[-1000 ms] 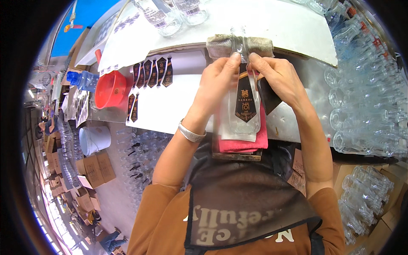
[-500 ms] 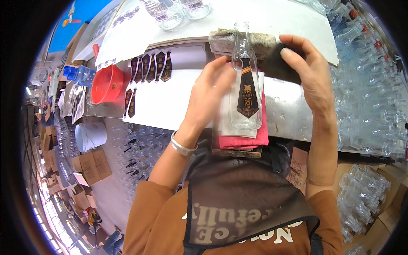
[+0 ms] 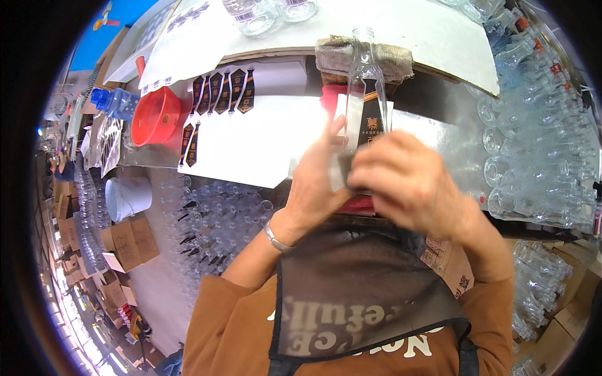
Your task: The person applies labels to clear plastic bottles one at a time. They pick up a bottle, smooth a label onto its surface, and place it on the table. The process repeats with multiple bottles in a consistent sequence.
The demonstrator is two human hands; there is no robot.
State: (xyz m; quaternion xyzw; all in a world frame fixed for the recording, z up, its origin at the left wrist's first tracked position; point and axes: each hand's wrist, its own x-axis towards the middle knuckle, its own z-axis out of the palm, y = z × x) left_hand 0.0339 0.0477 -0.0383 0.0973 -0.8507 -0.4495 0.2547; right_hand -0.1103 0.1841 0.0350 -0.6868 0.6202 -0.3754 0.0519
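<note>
A clear glass bottle (image 3: 360, 69) lies with its neck on a folded cloth (image 3: 332, 55), its mouth away from me. A black tie-shaped label (image 3: 371, 103) with gold marks and stripes is on the bottle. My left hand (image 3: 313, 182) is closed at the left side of the bottle's lower part, its thumb pointing up along the glass. Over the bottle's lower end, my right hand (image 3: 407, 178) is curled and blurred by motion. Something dark shows under its fingertips, too unclear to name. Under the bottle are a white sheet and red cloth (image 3: 357, 205), mostly hidden.
Several tie-shaped labels (image 3: 216, 93) lie on a white sheet (image 3: 251, 147) at left, beside a red basin (image 3: 157, 119) and a blue-capped bottle (image 3: 113, 102). Many glass bottles (image 3: 533, 138) stand at right. A white bucket (image 3: 127, 197) and cardboard boxes (image 3: 132, 243) are on the floor.
My right hand has swung from beside the cloth at upper right down onto the bottle's lower end. The left hand has moved lower along the bottle.
</note>
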